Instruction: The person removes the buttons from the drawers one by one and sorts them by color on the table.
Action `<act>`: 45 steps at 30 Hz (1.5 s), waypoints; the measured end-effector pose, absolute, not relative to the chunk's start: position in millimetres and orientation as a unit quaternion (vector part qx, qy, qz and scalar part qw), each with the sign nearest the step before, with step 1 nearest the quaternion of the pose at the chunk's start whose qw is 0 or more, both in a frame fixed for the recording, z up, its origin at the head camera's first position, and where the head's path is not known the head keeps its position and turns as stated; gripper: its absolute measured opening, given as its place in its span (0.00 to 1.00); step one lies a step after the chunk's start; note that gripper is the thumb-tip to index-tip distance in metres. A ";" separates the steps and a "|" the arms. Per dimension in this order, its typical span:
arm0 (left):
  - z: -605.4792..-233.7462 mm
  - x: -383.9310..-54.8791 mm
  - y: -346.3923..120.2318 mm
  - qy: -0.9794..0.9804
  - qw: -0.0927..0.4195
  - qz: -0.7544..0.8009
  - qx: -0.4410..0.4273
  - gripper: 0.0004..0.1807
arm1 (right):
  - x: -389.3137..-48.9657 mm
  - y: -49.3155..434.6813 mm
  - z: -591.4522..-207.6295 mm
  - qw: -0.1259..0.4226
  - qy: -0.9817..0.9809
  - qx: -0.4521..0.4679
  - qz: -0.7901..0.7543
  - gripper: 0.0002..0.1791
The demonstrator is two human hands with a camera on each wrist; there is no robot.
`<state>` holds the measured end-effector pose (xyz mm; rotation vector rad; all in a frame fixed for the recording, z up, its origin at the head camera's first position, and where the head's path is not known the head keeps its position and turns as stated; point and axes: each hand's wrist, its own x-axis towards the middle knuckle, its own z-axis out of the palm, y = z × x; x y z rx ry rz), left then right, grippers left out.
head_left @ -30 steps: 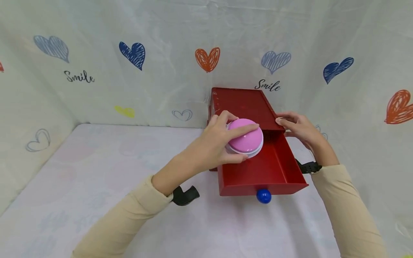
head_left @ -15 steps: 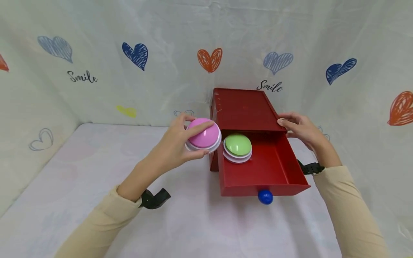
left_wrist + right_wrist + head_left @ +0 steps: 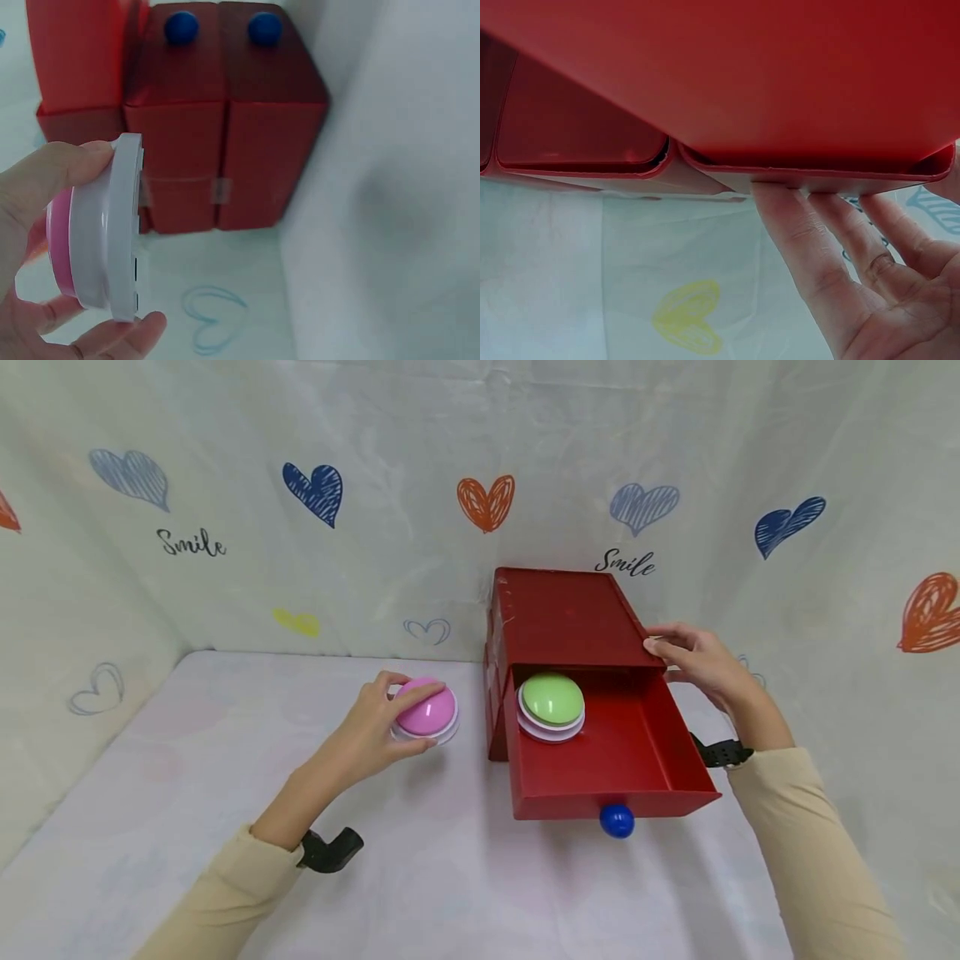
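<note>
My left hand (image 3: 367, 727) holds a pink domed button (image 3: 427, 710) with a white round base, thumb and fingers around its sides. It hangs above the table to the left of the red drawer cabinet (image 3: 570, 618), its shadow showing below. In the left wrist view the button's white base (image 3: 112, 225) is seen edge-on. A green domed button (image 3: 552, 700) lies at the back left of the pulled-out red drawer (image 3: 600, 760). My right hand (image 3: 705, 668) steadies the cabinet, thumb over the top edge; its straight fingers (image 3: 810, 232) press the side.
A blue knob (image 3: 617, 820) is on the drawer's front, which juts out toward me. Two closed red drawers with blue knobs (image 3: 181, 28) sit below the open one. A white cloth wall with printed hearts (image 3: 486, 503) stands close behind the cabinet.
My left hand has carried the pink button out from over the drawer, leftward and then down toward the table. The green button has come into sight. My right hand stays on the cabinet.
</note>
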<state>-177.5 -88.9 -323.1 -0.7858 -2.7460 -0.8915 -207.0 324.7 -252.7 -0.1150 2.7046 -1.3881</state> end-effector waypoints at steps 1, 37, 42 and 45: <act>-327.2 -179.2 -90.0 -0.917 0.068 -0.296 -0.258 0.35 | -206.9 324.6 -252.9 0.051 0.888 -0.039 -0.456 0.35; -408.7 -232.0 -98.8 -0.919 -0.095 -0.330 -0.195 0.36 | -210.2 326.0 -256.3 0.059 0.879 -0.035 -0.471 0.32; -409.5 -234.3 -100.6 -0.920 -0.096 -0.320 -0.204 0.36 | -209.5 325.7 -256.7 0.052 0.880 -0.033 -0.471 0.32; -409.9 -234.5 -102.3 -0.919 -0.100 -0.321 -0.205 0.37 | -209.0 325.3 -256.9 0.047 0.883 -0.033 -0.466 0.33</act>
